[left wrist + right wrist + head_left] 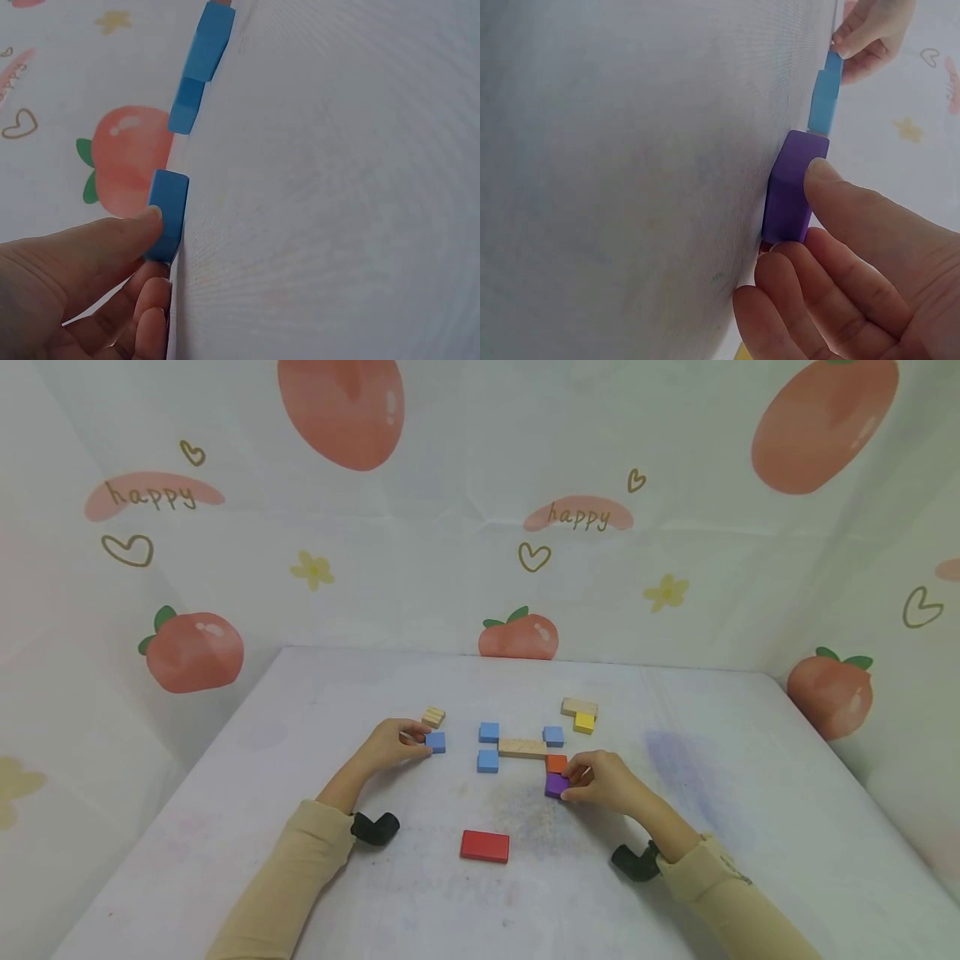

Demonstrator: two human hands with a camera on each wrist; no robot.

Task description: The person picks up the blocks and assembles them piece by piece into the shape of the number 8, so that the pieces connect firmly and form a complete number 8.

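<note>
Purple block [555, 787] and held blue block [437, 743]: both at the level of the bench [360, 902], the purple one within the middle group, the blue one apart to its left. Whether either rests fully on the surface, cannot tell.

Largest first. Backdrop [450, 568]: pale cloth, printed with red fruit, hearts, yellow flowers and "happy". Bench: whitish cover, faint bluish smudge at right. Two beige sleeves [288, 885] reach in from the near edge.

Left hand [390, 743]: thumb and fingers pinch the held blue block. Right hand [609, 783]: thumb and fingers pinch the purple block, thumb on one face, fingers behind. Black fitting [375, 829] at left wrist, a similar one at right.

Red block [485, 847]: rectangular, flat, nearest the person, well apart from the rest. Middle plank [522, 748]: plain wood, lying crosswise; two blue blocks [488, 762] at its left end, third blue block [553, 737] at the far right corner. Far plank [577, 706]: beyond, to the right.

Striped wooden piece [433, 717]: just beyond the held blue block. Orange block [556, 763]: between middle plank's right end and purple block. Yellow block [584, 723]: against far plank's near side.
</note>
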